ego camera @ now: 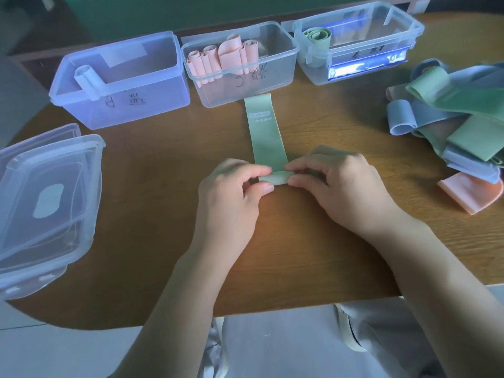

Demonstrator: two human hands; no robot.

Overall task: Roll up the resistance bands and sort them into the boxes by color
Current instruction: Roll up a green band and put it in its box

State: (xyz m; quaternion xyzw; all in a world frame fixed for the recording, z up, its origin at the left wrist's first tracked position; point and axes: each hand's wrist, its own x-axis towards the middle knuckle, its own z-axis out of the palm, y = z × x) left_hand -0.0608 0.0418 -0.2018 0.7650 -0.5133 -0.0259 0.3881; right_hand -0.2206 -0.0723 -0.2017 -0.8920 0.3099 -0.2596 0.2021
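The round wooden table [163, 186] carries a flat sage-green rubber resistance band [266, 132], lying with its long axis pointing straight away toward the clear plastic boxes [240, 61]. Its near end is a small started roll, pinched by left hand [231, 192] and right hand [335, 184], equally close. I'd guess rolling goes forward.
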